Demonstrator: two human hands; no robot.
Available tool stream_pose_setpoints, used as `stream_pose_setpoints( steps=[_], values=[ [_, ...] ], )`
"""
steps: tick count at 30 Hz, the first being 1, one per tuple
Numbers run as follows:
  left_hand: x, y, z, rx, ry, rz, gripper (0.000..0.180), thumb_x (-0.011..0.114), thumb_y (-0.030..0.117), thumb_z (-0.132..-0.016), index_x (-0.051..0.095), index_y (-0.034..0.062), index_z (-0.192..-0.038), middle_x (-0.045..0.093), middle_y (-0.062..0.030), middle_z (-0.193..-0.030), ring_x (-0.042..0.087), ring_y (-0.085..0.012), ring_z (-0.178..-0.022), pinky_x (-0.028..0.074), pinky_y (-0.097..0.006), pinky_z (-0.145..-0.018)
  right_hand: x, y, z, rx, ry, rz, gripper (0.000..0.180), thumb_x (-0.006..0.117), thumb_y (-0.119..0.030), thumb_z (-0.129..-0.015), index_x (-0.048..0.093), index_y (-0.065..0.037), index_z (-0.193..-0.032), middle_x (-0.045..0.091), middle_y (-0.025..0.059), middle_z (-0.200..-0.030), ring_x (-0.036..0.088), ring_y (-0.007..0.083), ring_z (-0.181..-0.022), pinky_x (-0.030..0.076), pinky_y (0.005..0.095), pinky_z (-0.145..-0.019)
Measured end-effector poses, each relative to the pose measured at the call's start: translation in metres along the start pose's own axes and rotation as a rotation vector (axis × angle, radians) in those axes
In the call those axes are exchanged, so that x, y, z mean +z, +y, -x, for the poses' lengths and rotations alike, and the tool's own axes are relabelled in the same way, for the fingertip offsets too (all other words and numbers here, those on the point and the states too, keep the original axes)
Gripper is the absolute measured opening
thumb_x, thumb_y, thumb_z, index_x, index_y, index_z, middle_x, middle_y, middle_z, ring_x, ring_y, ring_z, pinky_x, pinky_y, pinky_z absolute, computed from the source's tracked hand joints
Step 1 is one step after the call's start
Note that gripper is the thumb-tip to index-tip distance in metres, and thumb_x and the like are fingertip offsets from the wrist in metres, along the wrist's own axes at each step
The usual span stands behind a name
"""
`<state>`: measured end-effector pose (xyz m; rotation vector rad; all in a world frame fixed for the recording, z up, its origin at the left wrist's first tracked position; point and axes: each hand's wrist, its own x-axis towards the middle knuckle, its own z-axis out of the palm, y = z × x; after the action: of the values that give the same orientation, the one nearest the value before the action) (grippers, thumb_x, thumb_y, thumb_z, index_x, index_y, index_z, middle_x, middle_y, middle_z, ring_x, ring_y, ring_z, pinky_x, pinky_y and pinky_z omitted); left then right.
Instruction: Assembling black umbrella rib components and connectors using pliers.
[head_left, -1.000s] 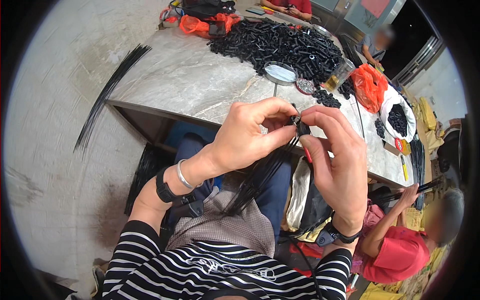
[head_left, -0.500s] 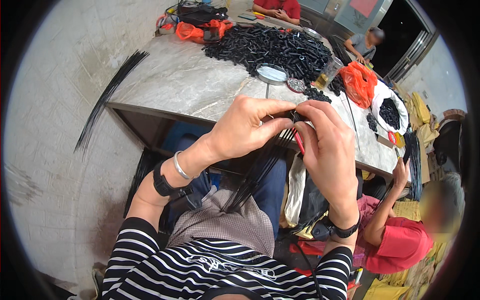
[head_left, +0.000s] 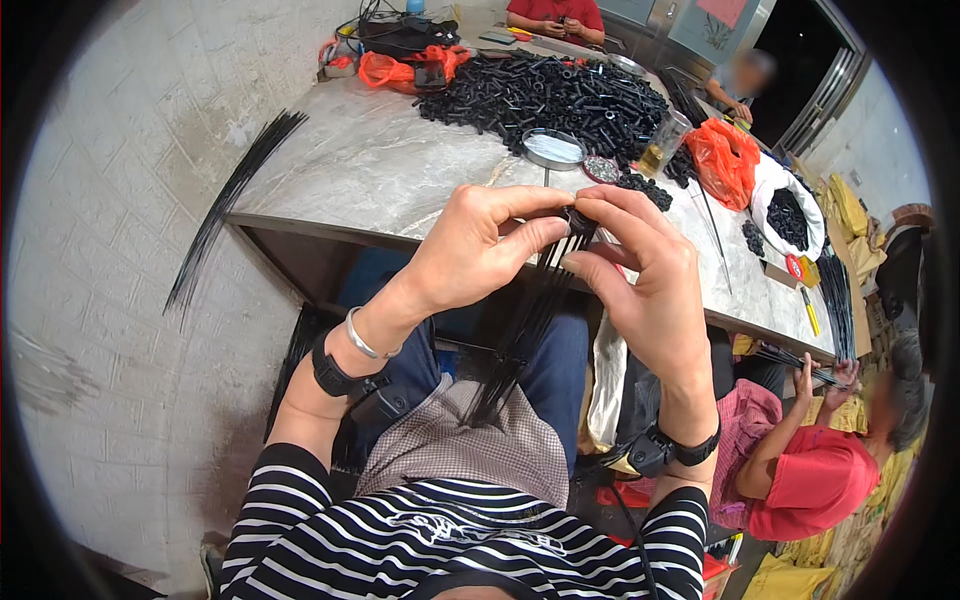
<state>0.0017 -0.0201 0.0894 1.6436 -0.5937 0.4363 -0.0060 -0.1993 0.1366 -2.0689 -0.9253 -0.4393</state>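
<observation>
Downward from both hands [head_left: 476, 247] [head_left: 652, 280] hang black strands [head_left: 533, 312], tops gripped between nearly closed fingers [head_left: 525, 203].

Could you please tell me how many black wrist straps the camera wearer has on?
2: one strap around the left wrist, near a silver bracelet; the other strap around the right wrist. Any under the striped sleeves would be hidden.
</observation>
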Motion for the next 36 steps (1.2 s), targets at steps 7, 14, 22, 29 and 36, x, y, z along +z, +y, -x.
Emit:
stream_pose_setpoints(
  steps=[7, 14, 22, 29, 36],
  values=[
    [-0.011, 0.000, 0.001, -0.035, -0.032, -0.018, 0.024, 0.060, 0.006, -0.089, 0.063, -0.0014, -0.112, 0.067, -0.0040, -0.087, 0.059, -0.0071, -0.074, 0.050, -0.022, -0.066, 0.025, 0.015, 0.003, 0.009, 0.187, -0.187, 0.029, 0.065, 0.009, -0.076, 0.061, 0.003, -0.104, 0.064, 0.0137, -0.103, 0.066, 0.0214, -0.090, 0.058, 0.0292, -0.074],
    [-0.016, 0.000, 0.001, -0.068, -0.017, 0.007, 0.023, 0.060, 0.006, -0.090, 0.064, -0.0014, -0.112, 0.067, -0.0040, -0.086, 0.059, -0.0071, -0.074, 0.050, -0.022, -0.066, 0.040, 0.021, -0.002, -0.070, 0.287, -0.168, 0.025, 0.065, 0.009, -0.076, 0.062, 0.001, -0.100, 0.065, 0.0138, -0.101, 0.066, 0.0228, -0.088, 0.057, 0.0296, -0.071],
    [-0.015, -0.006, 0.001, -0.063, 0.050, 0.012, 0.025, 0.061, 0.008, -0.089, 0.063, -0.0035, -0.110, 0.068, -0.0083, -0.093, 0.062, -0.0086, -0.082, 0.051, -0.023, -0.069, 0.046, 0.026, -0.009, -0.336, 0.349, 0.263, 0.024, 0.065, 0.010, -0.074, 0.062, 0.003, -0.097, 0.063, 0.0153, -0.099, 0.065, 0.0285, -0.087, 0.053, 0.0321, -0.072],
    [-0.020, -0.009, -0.001, -0.099, 0.001, 0.117, 0.027, 0.063, 0.008, -0.087, 0.063, -0.0027, -0.112, 0.067, -0.0084, -0.098, 0.062, -0.0100, -0.089, 0.051, -0.023, -0.075, 0.053, 0.031, -0.010, -0.298, 0.350, 0.102, 0.028, 0.065, 0.010, -0.071, 0.062, 0.003, -0.098, 0.062, 0.0150, -0.100, 0.065, 0.0287, -0.085, 0.053, 0.0339, -0.071],
    [-0.023, -0.021, -0.003, -0.131, -0.004, 0.248, 0.025, 0.063, 0.008, -0.088, 0.064, -0.0020, -0.112, 0.067, -0.0039, -0.092, 0.058, -0.0058, -0.078, 0.049, -0.021, -0.069, 0.064, 0.031, -0.010, -0.036, 0.393, -0.414, 0.025, 0.064, 0.010, -0.076, 0.064, 0.001, -0.099, 0.061, 0.0099, -0.104, 0.064, 0.0170, -0.090, 0.056, 0.0272, -0.072]
  ],
)
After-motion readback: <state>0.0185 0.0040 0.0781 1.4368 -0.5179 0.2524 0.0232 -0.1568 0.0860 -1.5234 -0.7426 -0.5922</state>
